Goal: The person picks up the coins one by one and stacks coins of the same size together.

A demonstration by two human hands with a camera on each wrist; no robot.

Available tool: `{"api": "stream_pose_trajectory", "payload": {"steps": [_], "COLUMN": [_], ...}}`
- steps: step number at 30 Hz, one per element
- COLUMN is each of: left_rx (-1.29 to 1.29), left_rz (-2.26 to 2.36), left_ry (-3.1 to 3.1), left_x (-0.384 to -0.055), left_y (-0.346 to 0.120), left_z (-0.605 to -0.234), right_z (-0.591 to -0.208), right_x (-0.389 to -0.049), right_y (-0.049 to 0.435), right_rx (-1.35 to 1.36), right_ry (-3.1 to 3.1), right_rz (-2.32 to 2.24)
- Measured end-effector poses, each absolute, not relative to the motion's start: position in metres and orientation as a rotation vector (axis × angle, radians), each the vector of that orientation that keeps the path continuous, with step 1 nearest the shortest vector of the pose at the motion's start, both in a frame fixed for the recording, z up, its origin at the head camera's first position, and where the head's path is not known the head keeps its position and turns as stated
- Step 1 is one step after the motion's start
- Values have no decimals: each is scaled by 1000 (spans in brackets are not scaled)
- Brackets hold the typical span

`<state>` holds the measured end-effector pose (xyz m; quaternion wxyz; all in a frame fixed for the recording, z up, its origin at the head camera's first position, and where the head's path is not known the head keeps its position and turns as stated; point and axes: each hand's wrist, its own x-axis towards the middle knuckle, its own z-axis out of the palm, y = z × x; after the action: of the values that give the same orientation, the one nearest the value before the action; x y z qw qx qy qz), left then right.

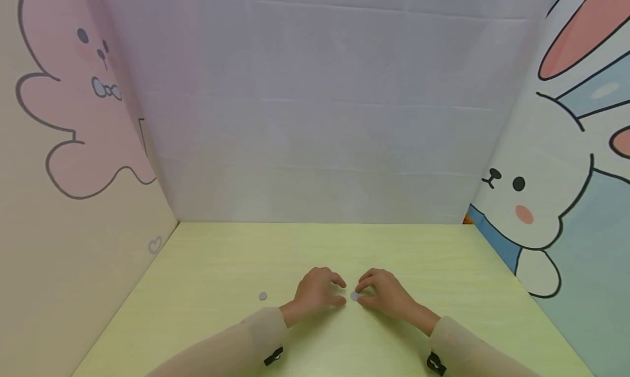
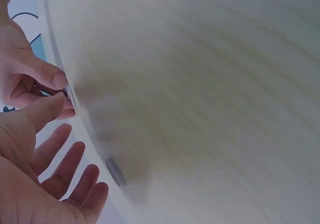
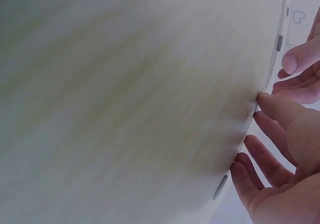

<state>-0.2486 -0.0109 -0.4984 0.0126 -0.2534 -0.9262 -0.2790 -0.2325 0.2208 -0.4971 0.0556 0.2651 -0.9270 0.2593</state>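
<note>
A small round grey disc [image 1: 354,296] lies at the middle of the table, and my right hand [image 1: 386,295] pinches its edges between thumb and fingertips. To its left, my left hand [image 1: 319,290] hovers with fingers and thumb spread apart, gripping nothing. In the left wrist view another grey disc [image 2: 116,172] lies beside the left hand's fingers. The right wrist view shows a disc [image 3: 220,187] on the table near the right hand's lower fingers. Farther left on the table sits a lone disc [image 1: 263,296].
The table [image 1: 236,256] has a pale yellow-green top. A plain whitish cloth [image 1: 315,109] stands behind it. Panels with a pink cartoon animal [image 1: 83,120] and a white cartoon rabbit [image 1: 546,202] border the left and right sides.
</note>
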Motion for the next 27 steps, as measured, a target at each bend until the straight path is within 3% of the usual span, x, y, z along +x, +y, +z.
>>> {"api": "stream_pose_trajectory", "payload": {"steps": [27], "left_rx": [-729], "left_rz": [-780], "left_ry": [-2841], "left_x": [-246], "left_y": [15], "left_z": [-507], "right_z": [-498], "right_x": [-233], "right_y": [219], "right_rx": [815], "right_ry": [-2766], "right_rz": [771]}}
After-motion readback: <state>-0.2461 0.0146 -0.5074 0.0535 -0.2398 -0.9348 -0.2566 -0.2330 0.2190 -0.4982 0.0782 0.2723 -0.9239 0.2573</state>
